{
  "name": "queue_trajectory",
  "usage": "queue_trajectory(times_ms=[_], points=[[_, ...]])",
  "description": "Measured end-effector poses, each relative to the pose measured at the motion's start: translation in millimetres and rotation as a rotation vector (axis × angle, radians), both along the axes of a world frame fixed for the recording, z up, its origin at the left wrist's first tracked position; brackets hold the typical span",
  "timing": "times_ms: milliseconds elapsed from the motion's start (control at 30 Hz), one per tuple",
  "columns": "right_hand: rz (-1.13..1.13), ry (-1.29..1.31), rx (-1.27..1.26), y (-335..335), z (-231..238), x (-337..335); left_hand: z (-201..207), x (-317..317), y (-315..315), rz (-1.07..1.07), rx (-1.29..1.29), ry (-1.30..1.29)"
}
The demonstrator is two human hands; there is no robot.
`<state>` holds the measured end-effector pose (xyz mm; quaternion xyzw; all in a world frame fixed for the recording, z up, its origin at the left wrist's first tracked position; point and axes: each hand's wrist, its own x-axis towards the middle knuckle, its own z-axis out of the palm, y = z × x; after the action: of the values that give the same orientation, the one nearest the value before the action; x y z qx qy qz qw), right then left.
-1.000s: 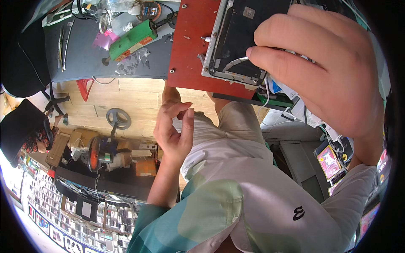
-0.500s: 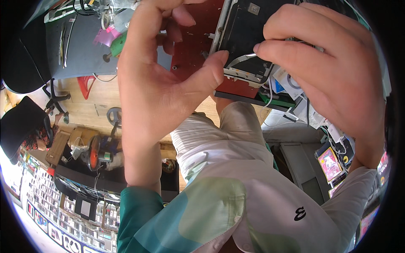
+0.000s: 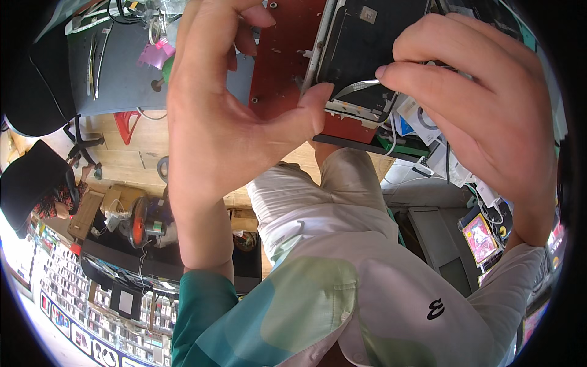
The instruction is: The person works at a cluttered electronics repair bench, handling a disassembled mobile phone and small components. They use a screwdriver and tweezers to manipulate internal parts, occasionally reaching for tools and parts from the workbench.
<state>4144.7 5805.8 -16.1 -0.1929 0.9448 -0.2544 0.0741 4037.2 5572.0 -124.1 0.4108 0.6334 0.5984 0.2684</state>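
An opened flat electronic device with a black inner panel [image 3: 367, 49] and a silver metal rim lies at the top on a red mat [image 3: 278, 67]. My left hand [image 3: 214, 134] is open beside it, its thumb tip at the device's lower left corner and its other fingers spread upward. My right hand [image 3: 477, 92] is closed over the device's right side. Between its thumb and fingertips it pinches a thin, flat silver strip [image 3: 356, 88] with a hatched surface. The strip's other end rests near the panel's lower edge. I cannot tell whether it is a tool or a ribbon cable.
Slim metal tools [image 3: 96, 64] lie on the grey bench at the left, near a pink piece [image 3: 156, 55] and cables. Papers and a white cable [image 3: 391, 137] crowd the right side. Behind on the left are an orange fan [image 3: 139, 221] and a person in a black chair [image 3: 36, 183].
My left hand has shifted slightly left. The right fingertips have moved slightly right and down, still pinching the silver strip. The device has stayed nearly in place.
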Motion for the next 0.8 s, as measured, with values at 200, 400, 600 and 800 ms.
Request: queue_trajectory(times_ms=[200, 400, 600, 800], points=[[-0.008, -0.009, 0.026, -0.5, 3.5, 2.5, -1.3, -0.4, -0.2, 0.002, 0.002, 0.001], [-0.025, -0.008, 0.054, -2.1, 3.8, 5.6, -1.9, -1.0, 0.1, 0.008, 0.001, 0.003], [-0.058, -0.017, 0.047, -6.5, 7.5, 5.0, -1.3, -1.0, -0.3, 0.017, 0.002, 0.006], [-0.114, -0.015, 0.103, -17.3, 12.4, 7.3, -3.4, -0.2, -0.9, 0.035, 0.006, 0.004]])
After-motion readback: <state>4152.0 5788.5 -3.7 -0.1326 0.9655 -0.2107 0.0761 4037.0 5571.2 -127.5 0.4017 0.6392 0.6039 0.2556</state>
